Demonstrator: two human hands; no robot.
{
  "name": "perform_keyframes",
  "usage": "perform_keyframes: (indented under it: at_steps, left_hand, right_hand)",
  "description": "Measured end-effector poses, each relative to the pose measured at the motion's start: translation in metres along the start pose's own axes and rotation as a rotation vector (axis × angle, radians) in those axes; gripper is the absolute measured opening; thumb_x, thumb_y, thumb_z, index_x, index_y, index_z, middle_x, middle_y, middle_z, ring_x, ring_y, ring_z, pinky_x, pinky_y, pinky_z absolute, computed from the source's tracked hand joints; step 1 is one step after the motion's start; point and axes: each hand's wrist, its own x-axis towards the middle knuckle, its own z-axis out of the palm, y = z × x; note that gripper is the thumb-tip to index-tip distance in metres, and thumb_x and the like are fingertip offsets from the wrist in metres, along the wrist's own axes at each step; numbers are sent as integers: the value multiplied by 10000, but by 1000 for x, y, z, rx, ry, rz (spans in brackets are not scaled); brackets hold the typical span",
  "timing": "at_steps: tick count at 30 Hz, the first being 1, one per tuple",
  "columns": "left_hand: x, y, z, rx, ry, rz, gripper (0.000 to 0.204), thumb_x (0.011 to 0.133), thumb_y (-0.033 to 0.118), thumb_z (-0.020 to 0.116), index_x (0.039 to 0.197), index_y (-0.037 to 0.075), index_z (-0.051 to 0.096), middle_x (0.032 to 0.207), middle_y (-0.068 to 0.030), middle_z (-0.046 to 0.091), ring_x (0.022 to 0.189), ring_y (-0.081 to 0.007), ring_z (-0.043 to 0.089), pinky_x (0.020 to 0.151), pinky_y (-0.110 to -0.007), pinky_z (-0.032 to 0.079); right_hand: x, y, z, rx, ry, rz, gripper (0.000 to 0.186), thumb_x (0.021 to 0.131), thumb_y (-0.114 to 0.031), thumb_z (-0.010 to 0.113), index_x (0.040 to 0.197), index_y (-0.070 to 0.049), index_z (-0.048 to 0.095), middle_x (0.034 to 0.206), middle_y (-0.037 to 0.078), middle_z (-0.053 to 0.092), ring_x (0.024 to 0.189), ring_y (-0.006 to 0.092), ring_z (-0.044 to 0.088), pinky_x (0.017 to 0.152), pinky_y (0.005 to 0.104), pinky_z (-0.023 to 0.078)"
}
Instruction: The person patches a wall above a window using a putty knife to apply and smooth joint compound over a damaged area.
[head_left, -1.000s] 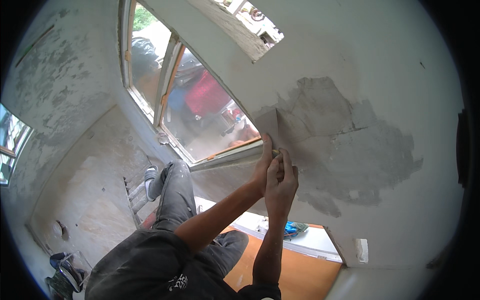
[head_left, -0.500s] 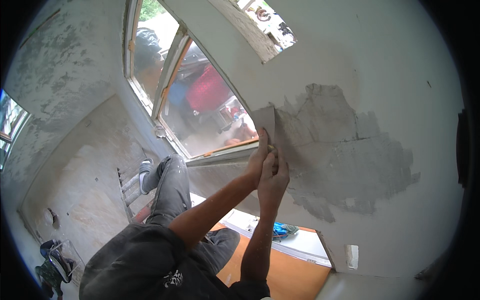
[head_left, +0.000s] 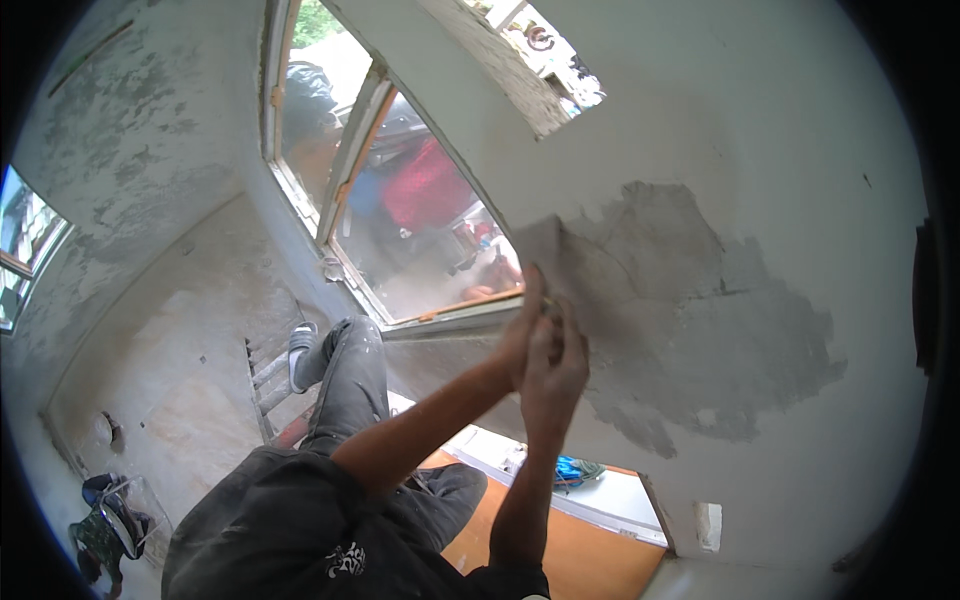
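A putty knife with a wide grey blade point(head_left: 541, 250) lies against the wall beside the window's right edge. My left hand point(head_left: 517, 345) is closed on it, a finger stretched up along the blade. Just to the right, my right hand point(head_left: 553, 375) is closed around the same handle, which the fingers mostly hide. Both hands touch each other. To the right of the blade spreads an uneven patch of darker grey plaster point(head_left: 690, 300), with a crack across it. The blade and fingertips are slightly blurred.
The window point(head_left: 425, 220) has glass panes in a worn frame; blurred red and blue things show through it. My bent leg point(head_left: 345, 390) is beside a ladder point(head_left: 268, 385). Below are an orange board point(head_left: 590, 550) and a blue bundle point(head_left: 575, 470). A chair point(head_left: 125, 520) stands lower left.
The whole view has shifted slightly, with the wall and window lower and further right. Against the wall, the blade sits a little higher. Both hands keep their grip on the putty knife.
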Motion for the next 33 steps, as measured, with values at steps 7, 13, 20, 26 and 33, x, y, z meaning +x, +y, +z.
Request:
perform_keyframes:
  at_steps: [7, 13, 20, 26, 33]
  left_hand:
    - [8, 3, -24, 496, 62, 306, 623, 886, 665, 383, 874, 62, 539, 651, 2, 483, 582, -84, 477, 558, -236, 451]
    - [-4, -28, -25, 1055, -69, 651, 872, 921, 237, 535, 1469, 103, -129, 973, -78, 571, 833, -199, 567, 778, -295, 459]
    - [14, 25, 3, 8, 30, 51, 611, 876, 720, 282, 684, 157, 421, 573, 45, 350, 479, -62, 377, 430, -226, 372]
    - [6, -28, 9, 603, 181, 495, 606, 903, 682, 285, 825, 111, 471, 617, 41, 430, 479, -51, 411, 422, -194, 361]
    - [0, -4, 10, 54, 84, -98, 623, 895, 695, 277, 775, 120, 483, 583, 41, 410, 466, -57, 397, 423, -196, 360]
  right_hand:
    - [15, 11, 24, 70, 58, 10, 388, 934, -255, 507, 1244, -23, 532, 981, 209, 551, 857, 306, 588, 768, 382, 458]
    - [-12, 10, -10, -37, 140, 25, 377, 919, -262, 543, 1245, -72, 548, 941, 174, 545, 857, 300, 593, 738, 397, 468]
    - [26, -7, 17, -67, 43, -30, 374, 926, -292, 534, 1233, -80, 556, 917, 209, 530, 839, 321, 605, 732, 405, 478]
    - [-3, 11, -20, -133, 81, -34, 366, 934, -268, 520, 1246, -78, 539, 928, 197, 530, 833, 327, 602, 723, 410, 473]
    - [-4, -2, -14, -108, 61, 92, 364, 943, -299, 505, 1240, -92, 547, 891, 168, 504, 800, 286, 599, 708, 408, 470]
